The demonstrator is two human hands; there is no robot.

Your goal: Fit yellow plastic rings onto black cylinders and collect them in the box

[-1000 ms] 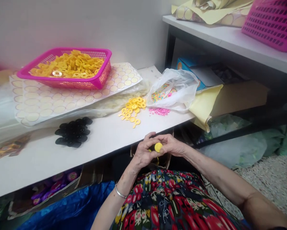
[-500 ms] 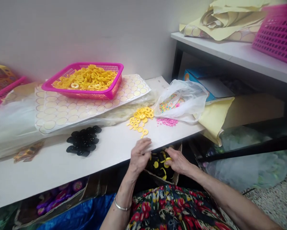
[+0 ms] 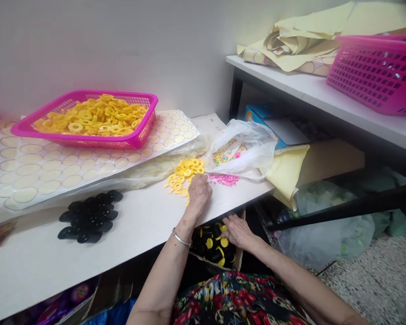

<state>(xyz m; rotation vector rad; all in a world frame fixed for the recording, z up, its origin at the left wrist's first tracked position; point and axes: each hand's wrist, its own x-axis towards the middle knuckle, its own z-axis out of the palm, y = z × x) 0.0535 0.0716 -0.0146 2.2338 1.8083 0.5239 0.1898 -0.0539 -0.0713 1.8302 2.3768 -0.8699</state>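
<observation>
Rings (image 3: pixel 185 170), yellow with short tabs, lie in a loose pile on the white table (image 3: pixel 138 216), just left of the pink beads (image 3: pixel 226 180). Your left hand (image 3: pixel 200 192) is at the near right side of that pile, knuckles up, fingers curled inward; the back of the hand hides the tips, so can't tell if you've got a ring. Metal bracelet (image 3: pixel 181 238) on that wrist. Your right hand (image 3: pixel 236 231) is below the table edge, over the right side of the open carton (image 3: pixel 240 259), fingers bent and loosely spread at the black-and-yellow pieces (image 3: pixel 209 243) inside. Can't tell whether you're gripping one. Black pieces (image 3: pixel 87 216) are bunched on the table, well left of your left hand. White plastic bag (image 3: pixel 257 151) with multicolored beads sits behind the pink ones. Pink basket (image 3: pixel 135 139), heaped with yellow pieces, stands on the circle-printed sheets (image 3: pixel 70 169) to your left. Second pink basket (image 3: pixel 365 81) is up on the right-hand shelf (image 3: pixel 311 92).
</observation>
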